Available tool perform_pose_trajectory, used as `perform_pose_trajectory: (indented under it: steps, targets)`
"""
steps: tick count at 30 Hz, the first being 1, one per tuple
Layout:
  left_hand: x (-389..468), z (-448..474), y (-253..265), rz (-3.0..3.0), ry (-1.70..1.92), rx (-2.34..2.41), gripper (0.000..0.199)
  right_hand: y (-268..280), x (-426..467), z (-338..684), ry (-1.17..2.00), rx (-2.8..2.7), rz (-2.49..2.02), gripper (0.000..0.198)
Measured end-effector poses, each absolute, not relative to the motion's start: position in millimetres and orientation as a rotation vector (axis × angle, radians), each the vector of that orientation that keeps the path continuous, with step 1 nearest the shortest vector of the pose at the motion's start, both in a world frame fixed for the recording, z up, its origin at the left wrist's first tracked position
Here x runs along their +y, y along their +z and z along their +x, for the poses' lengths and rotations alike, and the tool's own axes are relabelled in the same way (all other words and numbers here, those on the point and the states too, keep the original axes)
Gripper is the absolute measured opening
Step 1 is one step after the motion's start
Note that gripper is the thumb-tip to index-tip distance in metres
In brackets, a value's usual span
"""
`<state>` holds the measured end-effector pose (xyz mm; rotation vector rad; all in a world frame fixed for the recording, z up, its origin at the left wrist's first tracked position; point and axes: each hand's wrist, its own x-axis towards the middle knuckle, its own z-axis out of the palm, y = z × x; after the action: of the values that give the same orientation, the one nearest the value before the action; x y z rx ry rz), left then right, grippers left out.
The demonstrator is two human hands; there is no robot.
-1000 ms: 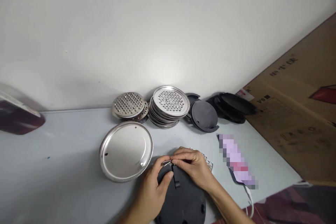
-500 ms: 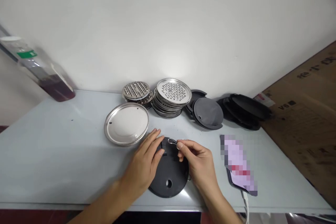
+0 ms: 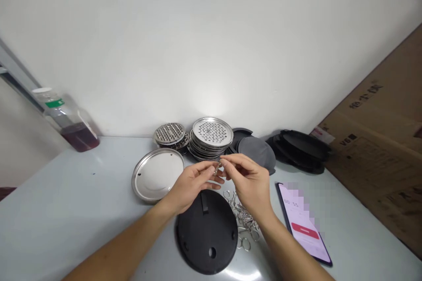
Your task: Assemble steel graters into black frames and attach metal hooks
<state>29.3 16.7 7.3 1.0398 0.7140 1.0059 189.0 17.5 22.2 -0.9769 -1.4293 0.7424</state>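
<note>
Head camera view: a pale wall (image 3: 211, 44) rises behind a light grey table (image 3: 66, 210), with a printed cardboard box (image 3: 369, 162) at right. On the table near the person lies a round black disc (image 3: 204, 237) with a hole and a raised clip-like strip. Behind it, from left to right, are a shiny metal plate (image 3: 160, 175), two stacks of perforated metal discs (image 3: 212, 134), grey round pieces (image 3: 257, 151) and black dishes (image 3: 301, 147). A bottle (image 3: 79, 134) of dark red liquid stands far left; a partly blurred phone (image 3: 298, 215) lies right. Above the disc's far edge, the left hand (image 3: 198, 180) pinches a small metal clip (image 3: 217, 167) between thumb and forefinger, other fingers loosely extended. The right hand (image 3: 252, 180), fingers curled, pinches the clip's upper end. Loose wire clips (image 3: 245, 218) lie scattered just beside the disc.
</note>
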Motion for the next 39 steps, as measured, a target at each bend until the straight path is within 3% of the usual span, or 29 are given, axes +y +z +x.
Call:
perform_pose_trajectory:
  steps: [6, 12, 18, 21, 27, 31, 39]
  targets:
    - [4, 33, -4, 0.785, 1.055, 0.706, 0.016, 7, 22, 189, 0.847, -1.32, -1.04, 0.008]
    - [-11, 43, -13, 0.651, 1.033, 0.657, 0.019, -5, 8, 185, 0.804, -1.316, -1.082, 0.007]
    - [-10, 43, -18, 0.59, 1.024, 0.637, 0.028, -1, 9, 189, 0.986, -1.264, -1.053, 0.011]
    - [-10, 41, -16, 0.656, 1.027, 0.626, 0.02, -1, 9, 191, 1.067, -1.267, -1.071, 0.013]
    - [-7, 37, -21, 0.525, 1.047, 0.685, 0.016, 2, 5, 192, 0.785, -1.545, -0.983, 0.01]
    - [-8, 39, -22, 0.547, 1.043, 0.712, 0.02, 6, 5, 197, 0.793, -1.552, -0.994, 0.013]
    - [-14, 41, -13, 0.749, 1.144, 0.78, 0.029, 2, 7, 197, 1.061, -1.527, -1.095, 0.017]
